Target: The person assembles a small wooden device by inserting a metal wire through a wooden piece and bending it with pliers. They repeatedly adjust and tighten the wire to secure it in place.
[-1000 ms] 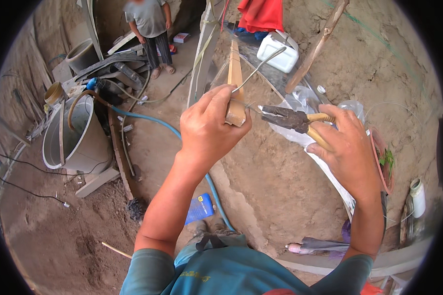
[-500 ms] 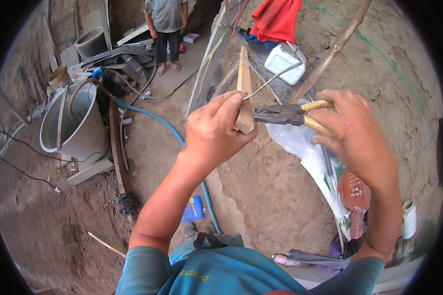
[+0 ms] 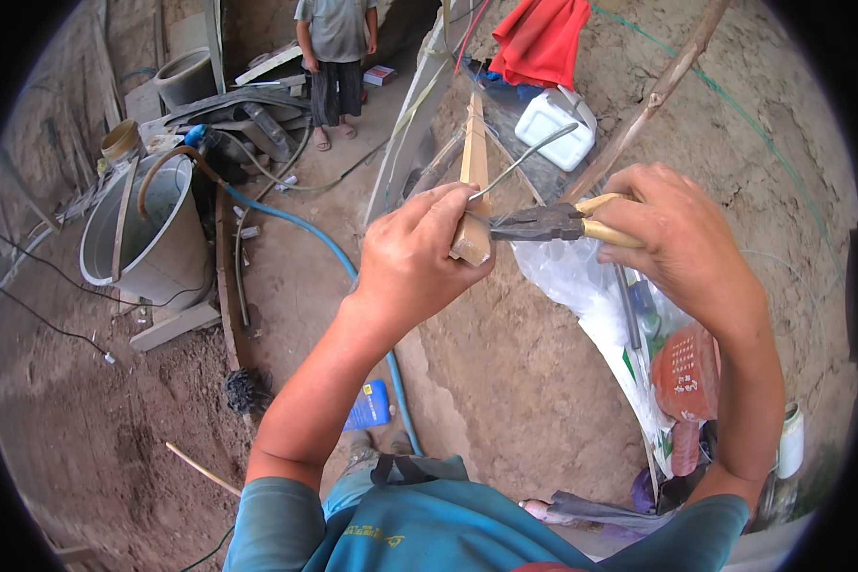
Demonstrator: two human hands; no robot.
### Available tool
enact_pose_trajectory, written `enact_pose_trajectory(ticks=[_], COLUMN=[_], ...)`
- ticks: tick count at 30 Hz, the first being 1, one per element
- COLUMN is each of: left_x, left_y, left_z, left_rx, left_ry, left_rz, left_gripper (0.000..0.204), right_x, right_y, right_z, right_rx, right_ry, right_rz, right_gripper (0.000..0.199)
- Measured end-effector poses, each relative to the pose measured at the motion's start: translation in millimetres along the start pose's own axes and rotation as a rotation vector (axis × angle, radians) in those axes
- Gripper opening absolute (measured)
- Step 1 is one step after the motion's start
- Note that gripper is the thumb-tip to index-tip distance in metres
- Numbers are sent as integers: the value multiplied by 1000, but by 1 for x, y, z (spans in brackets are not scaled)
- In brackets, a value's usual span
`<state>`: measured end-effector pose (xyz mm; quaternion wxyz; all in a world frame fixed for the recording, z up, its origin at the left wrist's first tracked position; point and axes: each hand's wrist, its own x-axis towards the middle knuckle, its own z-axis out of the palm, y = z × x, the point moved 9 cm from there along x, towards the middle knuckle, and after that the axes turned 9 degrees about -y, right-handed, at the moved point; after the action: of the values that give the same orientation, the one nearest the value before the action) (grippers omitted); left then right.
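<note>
Fingers of the left hand [image 3: 419, 262] wrap the near end of a pale wooden stake [image 3: 474, 167], so how far the wood runs under the palm is hidden; the same fingers pinch the end of a stiff grey wire [image 3: 524, 157] against it. Just beside it, the right hand [image 3: 682, 238] is clenched round the yellow handles of the pliers [image 3: 543, 222], whose dark nose points at the wire where it meets the wood; whether the tips bite the wire is too small to tell. Past the stake, a white plastic jug [image 3: 555, 126] lies on the earth below a red cloth [image 3: 541, 38]. Under the right forearm, a crumpled clear plastic bag [image 3: 572, 272] half covers an orange-red packet [image 3: 688, 372] with pale print, its lower part cut off by clutter. Near the person's feet lies a small blue packet [image 3: 369, 405].
</note>
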<state>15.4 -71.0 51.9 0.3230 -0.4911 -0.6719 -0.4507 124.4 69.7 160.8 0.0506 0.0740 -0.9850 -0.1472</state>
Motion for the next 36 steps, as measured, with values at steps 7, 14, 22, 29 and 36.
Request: enact_pose_trajectory(ticks=[7,14,22,29,36], left_x=[-1,0,-3,-1,0], left_y=[4,4,1,-4,-3], left_z=[5,6,11,9,9], left_rx=[-9,-9,-14,-42,-40], left_ry=[-45,-29,-95,-194,-185], left_rz=[-11,-9,-3,-5,60], left_gripper=[49,51,57,60,58], right_x=[1,0,2,3,3], right_y=[9,7,6,12,19], right_z=[8,9,17,30,38], right_rx=[-43,-26,-122,25,204], right_ry=[2,86,1,-126,-298], right_rz=[-39,-87,-4,50,122], right_gripper=[26,27,35,32,35])
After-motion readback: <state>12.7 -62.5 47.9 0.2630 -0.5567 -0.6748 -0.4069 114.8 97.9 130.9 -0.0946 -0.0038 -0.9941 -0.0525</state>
